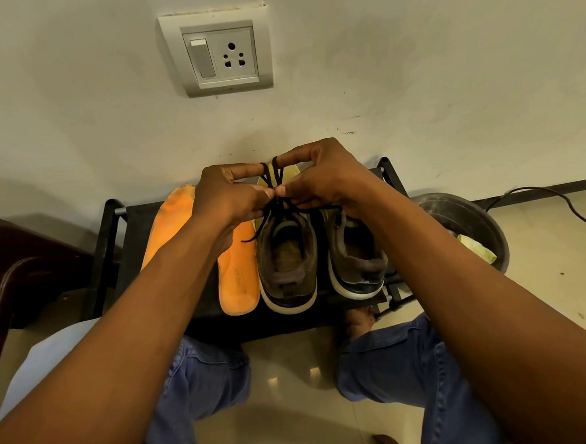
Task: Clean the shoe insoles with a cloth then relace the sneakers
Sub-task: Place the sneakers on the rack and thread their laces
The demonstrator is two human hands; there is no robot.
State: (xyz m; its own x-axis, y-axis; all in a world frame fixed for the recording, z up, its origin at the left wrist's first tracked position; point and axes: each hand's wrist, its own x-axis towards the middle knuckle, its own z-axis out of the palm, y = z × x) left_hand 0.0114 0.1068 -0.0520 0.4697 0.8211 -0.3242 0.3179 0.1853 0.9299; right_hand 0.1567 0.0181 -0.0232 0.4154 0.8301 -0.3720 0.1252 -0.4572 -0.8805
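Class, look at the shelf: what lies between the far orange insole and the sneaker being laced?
In the head view, a second orange insole lies between the far insole and the laced sneaker, partly under the left forearm.

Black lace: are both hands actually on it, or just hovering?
Touching. The head view shows the left hand and right hand each pinching a loop of the black lace above the left sneaker.
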